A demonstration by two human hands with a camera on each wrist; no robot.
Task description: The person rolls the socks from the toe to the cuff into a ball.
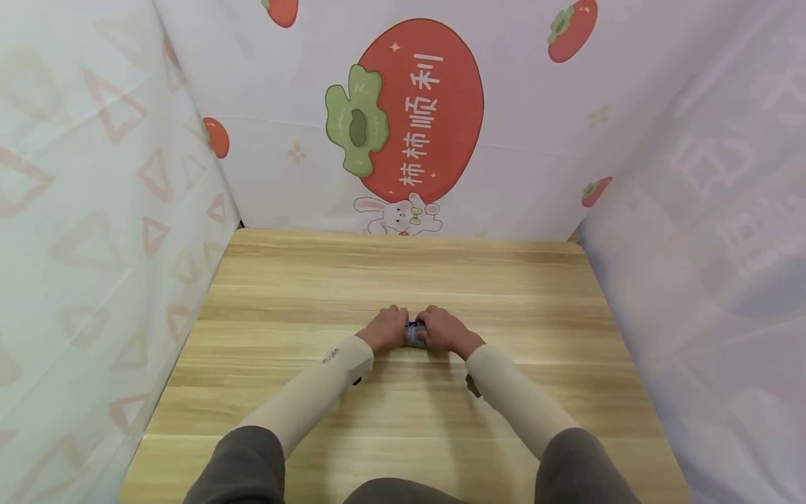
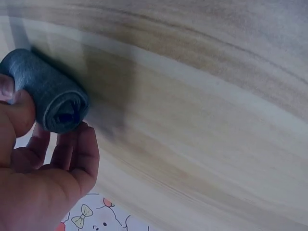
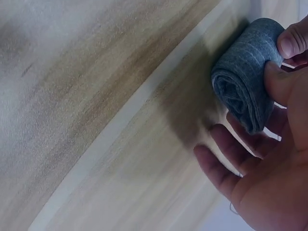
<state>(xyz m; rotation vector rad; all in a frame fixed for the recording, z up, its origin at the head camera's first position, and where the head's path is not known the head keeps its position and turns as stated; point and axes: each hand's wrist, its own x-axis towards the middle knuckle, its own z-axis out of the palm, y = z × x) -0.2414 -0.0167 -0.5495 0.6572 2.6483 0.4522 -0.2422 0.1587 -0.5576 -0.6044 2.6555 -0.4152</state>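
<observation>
Here, left of the rolled grey cloth point(image 3: 248, 60), the left hand point(image 1: 385, 329) is pinching its end between thumb and fingers; the cloth is being held over the table point(image 1: 283, 280), between both hands; right of it, the right hand point(image 1: 444, 329) is pinching the other end, fingers standing apart.

A flat, light-brown tabletop with streaked wood grain point(image 1: 271, 318) stretches beyond and to either side of the left hand point(image 1: 386, 329) and right hand point(image 1: 443, 330). Between them is a tight blue-grey fabric roll point(image 1: 415, 334); whether it touches the surface is unclear.
</observation>
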